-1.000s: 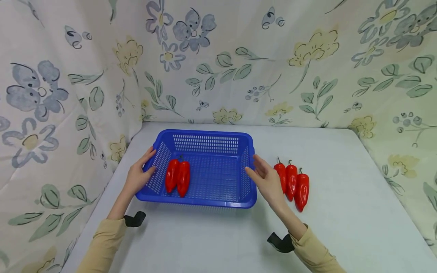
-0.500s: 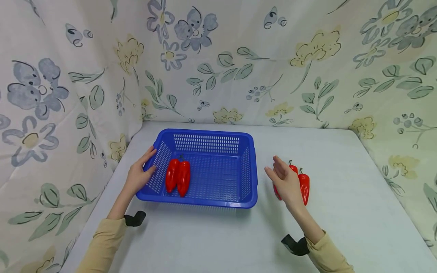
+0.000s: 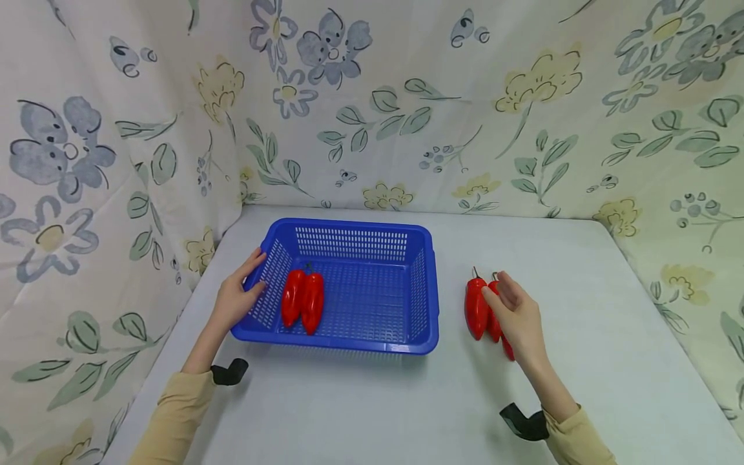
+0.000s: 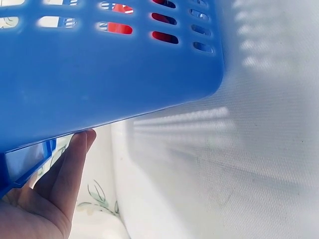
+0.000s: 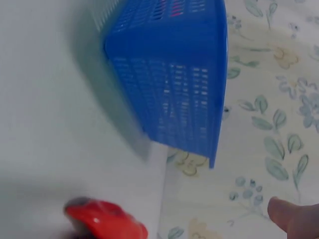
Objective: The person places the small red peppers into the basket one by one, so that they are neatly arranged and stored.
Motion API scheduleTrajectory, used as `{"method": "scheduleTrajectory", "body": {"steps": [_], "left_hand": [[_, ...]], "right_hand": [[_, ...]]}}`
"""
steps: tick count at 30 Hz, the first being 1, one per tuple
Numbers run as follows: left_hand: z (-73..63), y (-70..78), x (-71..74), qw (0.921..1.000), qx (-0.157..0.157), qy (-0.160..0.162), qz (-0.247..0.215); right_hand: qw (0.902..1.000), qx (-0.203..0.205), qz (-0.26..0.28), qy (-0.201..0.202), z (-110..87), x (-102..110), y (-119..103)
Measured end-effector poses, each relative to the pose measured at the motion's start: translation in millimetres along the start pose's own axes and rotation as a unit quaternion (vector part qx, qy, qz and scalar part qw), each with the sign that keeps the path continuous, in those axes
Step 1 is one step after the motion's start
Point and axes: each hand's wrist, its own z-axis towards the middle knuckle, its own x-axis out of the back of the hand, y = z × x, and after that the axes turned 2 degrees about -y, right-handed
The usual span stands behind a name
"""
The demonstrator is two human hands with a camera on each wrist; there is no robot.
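Observation:
A blue plastic basket (image 3: 372, 297) with slotted walls stands on the white table, and two red peppers (image 3: 313, 303) lie side by side in its left part. My left hand (image 3: 235, 298) holds the basket's left rim; in the left wrist view its fingertips touch the blue wall (image 4: 124, 74). To the right of the basket, my right hand (image 3: 520, 323) hovers over three red peppers (image 3: 476, 310), fingers loosely bent and gripping nothing. It covers much of the rightmost two. In the right wrist view a blurred pepper (image 5: 107, 219) and my thumb (image 5: 286, 214) show at the bottom.
The white tabletop (image 3: 349, 407) carries the basket and the loose peppers. A floral cloth (image 3: 372, 129) hangs behind the table and along both sides. A black strap end (image 3: 523, 423) sticks out from each wrist.
My right hand has left the basket's right side and moved right, over the loose peppers. The left hand and the basket have stayed in place.

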Motion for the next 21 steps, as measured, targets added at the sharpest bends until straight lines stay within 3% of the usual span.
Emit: {"method": "scheduleTrajectory", "body": {"steps": [12, 21], "left_hand": [[0.7, -1.2, -0.4, 1.0, -0.005, 0.001, -0.002], [-0.5, -1.8, -0.6, 0.9999, -0.014, 0.005, -0.002]], "right_hand": [[0.9981, -0.043, -0.037, 0.022, 1.1, 26, 27], [0.9942, -0.098, -0.042, 0.019, 8.1, 33, 54]]}}
